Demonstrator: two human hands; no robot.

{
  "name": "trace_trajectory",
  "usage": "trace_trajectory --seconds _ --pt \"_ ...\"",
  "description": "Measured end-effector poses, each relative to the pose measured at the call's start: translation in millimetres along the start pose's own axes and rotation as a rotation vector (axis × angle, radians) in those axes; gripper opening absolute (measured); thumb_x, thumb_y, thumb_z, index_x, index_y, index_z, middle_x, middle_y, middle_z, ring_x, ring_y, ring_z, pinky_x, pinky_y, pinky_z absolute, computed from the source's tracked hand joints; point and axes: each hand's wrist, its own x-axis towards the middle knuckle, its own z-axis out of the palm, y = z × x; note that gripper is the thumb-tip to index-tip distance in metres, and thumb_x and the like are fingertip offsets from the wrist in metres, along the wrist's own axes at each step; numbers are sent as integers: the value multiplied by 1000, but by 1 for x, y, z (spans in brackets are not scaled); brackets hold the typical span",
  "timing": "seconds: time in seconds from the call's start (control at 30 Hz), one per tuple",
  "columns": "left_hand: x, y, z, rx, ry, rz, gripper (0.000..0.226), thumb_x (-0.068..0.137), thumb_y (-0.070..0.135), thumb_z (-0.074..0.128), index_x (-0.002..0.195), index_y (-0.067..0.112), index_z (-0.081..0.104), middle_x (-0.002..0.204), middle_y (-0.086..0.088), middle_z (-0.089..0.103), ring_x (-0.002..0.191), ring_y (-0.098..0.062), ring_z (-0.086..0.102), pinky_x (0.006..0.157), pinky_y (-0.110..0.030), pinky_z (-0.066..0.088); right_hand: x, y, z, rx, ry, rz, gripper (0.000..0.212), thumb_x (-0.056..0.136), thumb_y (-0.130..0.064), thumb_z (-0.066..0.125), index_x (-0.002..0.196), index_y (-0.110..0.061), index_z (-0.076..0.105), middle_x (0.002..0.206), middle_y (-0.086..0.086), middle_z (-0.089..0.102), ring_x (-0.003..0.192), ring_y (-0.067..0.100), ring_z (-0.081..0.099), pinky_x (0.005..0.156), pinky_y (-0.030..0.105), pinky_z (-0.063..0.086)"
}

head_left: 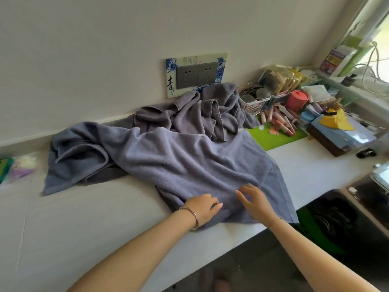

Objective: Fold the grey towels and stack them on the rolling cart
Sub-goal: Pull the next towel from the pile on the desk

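A large grey towel (189, 163) lies spread over the white table (84, 224), its near edge hanging a little over the front. Behind it a heap of crumpled grey towels (202, 114) leans toward the wall, and another grey towel (77, 157) lies bunched to the left. My left hand (203, 208), with a bangle on the wrist, rests on the spread towel near its front edge, fingers curled down onto the cloth. My right hand (255, 200) lies just beside it on the same towel, fingers spread and relaxed. The rolling cart is out of view.
A green mat (275, 138) with pink tubes, a red cup (296, 100), baskets and paper clutter fill the table's right end. A wall socket panel (195, 74) sits behind the heap. A dark bin (341, 218) stands below right. A plastic bag (21, 167) lies far left.
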Motion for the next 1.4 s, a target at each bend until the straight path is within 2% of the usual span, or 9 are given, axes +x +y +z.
trace_trajectory --seconds 0.17,0.37,0.5,0.67,0.83,1.0,1.17,1.27,1.4 --pt "54 14 -11 -39 234 1 39 98 38 36 130 20 49 129 -3 49 119 -24 47 95 -35 40 29 29 -46 219 288 238 16 91 -28 58 101 -16 61 111 4 56 100 16 55 88 26 43" --pt "152 26 -28 111 377 -121 52 98 40 35 144 16 31 152 -9 27 135 -25 31 112 -34 23 70 80 -81 341 304 601 52 92 -36 56 131 -3 46 130 15 52 117 30 50 97 37 40" --pt "200 29 -29 219 260 -201 68 92 57 12 149 20 18 156 -8 17 137 -26 26 113 -34 18 98 97 -81 146 289 668 46 88 -50 53 117 -14 59 112 11 64 117 32 45 99 42 38" --pt "246 29 -33 151 369 -408 63 96 49 35 143 7 27 141 -14 38 125 -30 41 101 -37 33 116 110 -76 4 211 480 46 79 -59 61 62 -18 47 70 1 54 77 24 49 68 34 35" --pt "260 44 -43 35 360 -248 38 98 33 41 131 17 48 123 -9 56 108 -31 57 81 -38 43 107 120 -88 383 306 288 40 93 -39 54 72 -8 39 63 3 43 57 9 36 59 32 35" --pt "289 83 -81 39 921 54 42 89 38 39 105 13 67 84 -12 60 55 -32 60 39 -31 40 119 147 -152 332 374 158 31 94 -32 52 75 -8 47 63 7 50 56 13 43 55 23 34" --pt "348 105 -94 60 711 -15 33 96 21 46 127 22 57 100 -11 53 74 -30 59 51 -32 36 161 193 -197 151 447 159 28 92 -33 57 79 -9 55 71 8 58 68 23 53 66 39 43" --pt "369 96 -59 98 357 -169 50 101 26 35 147 37 19 141 -9 38 119 -32 49 87 -42 46 176 219 -186 21 351 257 22 91 -36 56 88 -15 62 80 5 64 77 25 58 69 40 50" --pt "356 89 -22 203 189 -146 56 98 51 17 148 37 -5 158 -1 -11 145 -24 -10 117 -41 -3 180 224 -169 -76 324 351 15 94 -33 52 97 -20 58 82 4 64 75 25 57 64 34 46"
